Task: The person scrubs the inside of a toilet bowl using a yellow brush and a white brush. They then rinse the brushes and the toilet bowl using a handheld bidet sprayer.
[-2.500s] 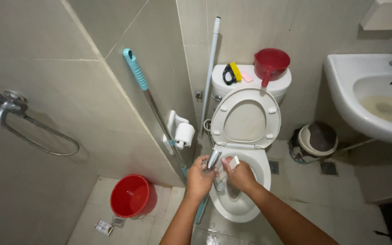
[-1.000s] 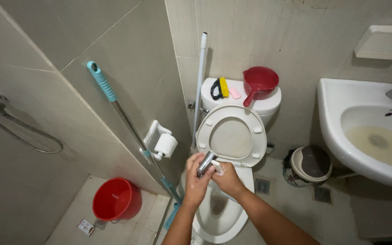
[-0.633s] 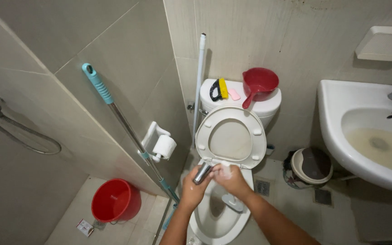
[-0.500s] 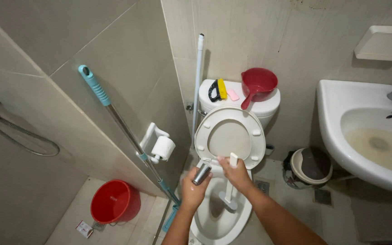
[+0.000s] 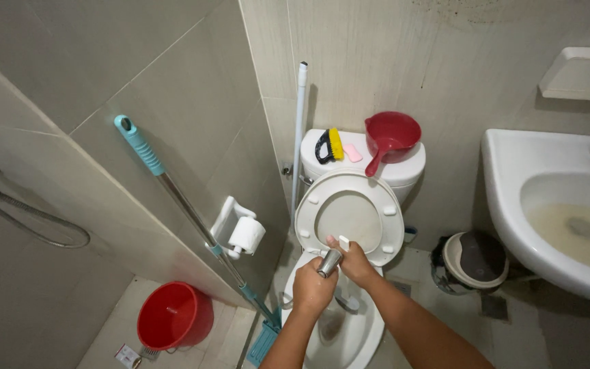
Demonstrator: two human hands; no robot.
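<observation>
Beige-tiled bathroom walls enclose a white toilet [image 5: 349, 321], over whose bowl both hands meet, left hand [image 5: 313, 287] clamped on a metal sprayer [image 5: 330, 262], right hand [image 5: 353, 263] gripping a white object [image 5: 343, 243].

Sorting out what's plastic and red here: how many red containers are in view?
2: a red bucket on the floor left of the toilet, and a red dipper on the toilet tank. None else visible.

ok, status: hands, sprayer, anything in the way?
Left hand shut on sprayer, over the bowl. Right hand shut on a white handle beside it. Seat up; mop leans on the wall, left of the bowl.
</observation>
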